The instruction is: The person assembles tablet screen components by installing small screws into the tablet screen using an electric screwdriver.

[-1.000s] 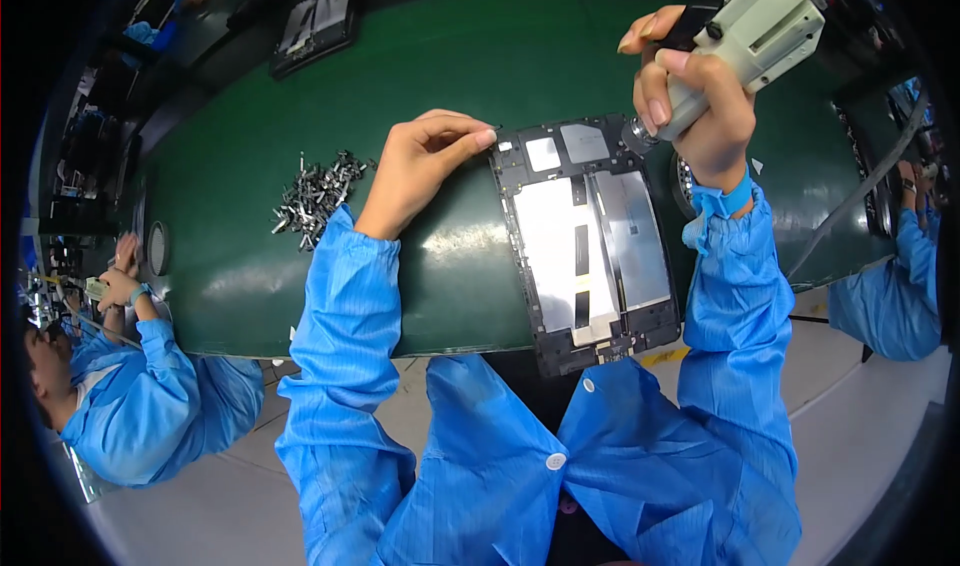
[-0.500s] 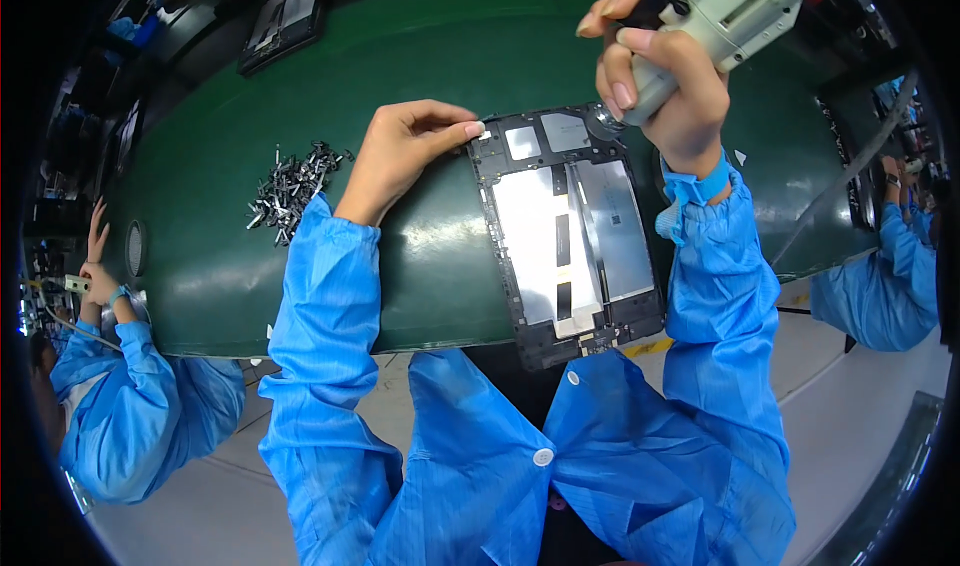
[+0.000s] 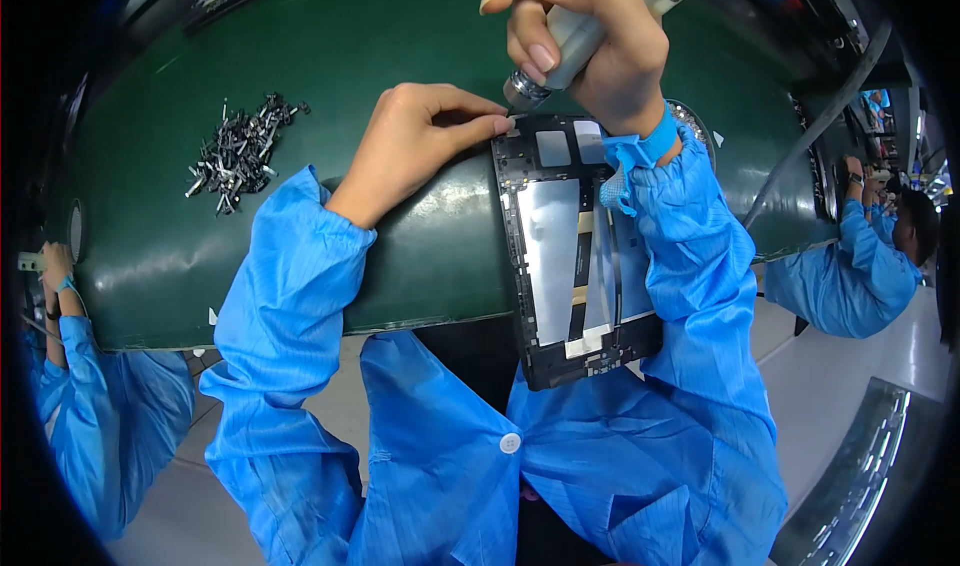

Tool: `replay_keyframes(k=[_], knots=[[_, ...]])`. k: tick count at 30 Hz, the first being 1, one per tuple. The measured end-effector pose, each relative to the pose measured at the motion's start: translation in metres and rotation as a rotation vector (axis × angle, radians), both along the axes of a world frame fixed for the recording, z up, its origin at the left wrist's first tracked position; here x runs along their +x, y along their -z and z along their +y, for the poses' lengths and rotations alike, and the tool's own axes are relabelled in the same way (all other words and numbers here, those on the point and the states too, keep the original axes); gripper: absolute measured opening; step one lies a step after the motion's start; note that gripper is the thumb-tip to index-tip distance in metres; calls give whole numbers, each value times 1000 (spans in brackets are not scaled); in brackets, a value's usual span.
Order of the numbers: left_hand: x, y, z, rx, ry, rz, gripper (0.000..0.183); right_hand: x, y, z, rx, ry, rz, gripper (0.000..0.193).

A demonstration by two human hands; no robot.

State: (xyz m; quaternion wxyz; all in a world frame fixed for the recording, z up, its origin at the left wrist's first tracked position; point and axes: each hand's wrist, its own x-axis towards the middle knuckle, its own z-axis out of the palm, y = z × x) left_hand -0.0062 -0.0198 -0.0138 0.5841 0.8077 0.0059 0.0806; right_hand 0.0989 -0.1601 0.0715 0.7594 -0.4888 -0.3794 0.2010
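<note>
A tablet (image 3: 548, 256) with its back off lies in front of me, its near end past the table edge. Silver plates, dark ribbon cables and a black frame show inside it. At its far left corner my left hand (image 3: 415, 136) has thumb and forefinger closed on the edge; whether a small part sits between them is hidden. My right hand (image 3: 625, 51) is wrapped round a pale electric screwdriver (image 3: 578, 41), which tilts down to the left. Its round metal nose is just above that same corner, close to my left fingertips. My right forearm covers the tablet's right side.
A heap of small black and silver parts (image 3: 240, 151) lies on the green table (image 3: 420, 256) to the left. Behind my right wrist stands a round dish of tiny metal pieces (image 3: 690, 121). A grey cable (image 3: 825, 116) runs at right. Co-workers (image 3: 845, 256) sit on both sides.
The screwdriver has come left and down, from the tablet's far right corner to its far left one. My left hand stays at the far left corner. My view has shifted somewhat.
</note>
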Motion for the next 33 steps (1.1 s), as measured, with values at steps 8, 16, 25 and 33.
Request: replay_keyframes(k=[8, 16, 25, 33], knots=[[4, 7, 9, 33, 116, 2, 24, -2, 11, -4, -68, 0, 58, 24], [7, 5, 14, -132, 136, 93, 25, -5, 17, 3, -107, 19, -68, 26], [10, 17, 23, -47, 137, 83, 27, -1, 22, 3, -64, 9, -181, 24], [2, -17, 4, -237, 68, 238, 18, -3, 26, 4, -45, 18, -225, 24]])
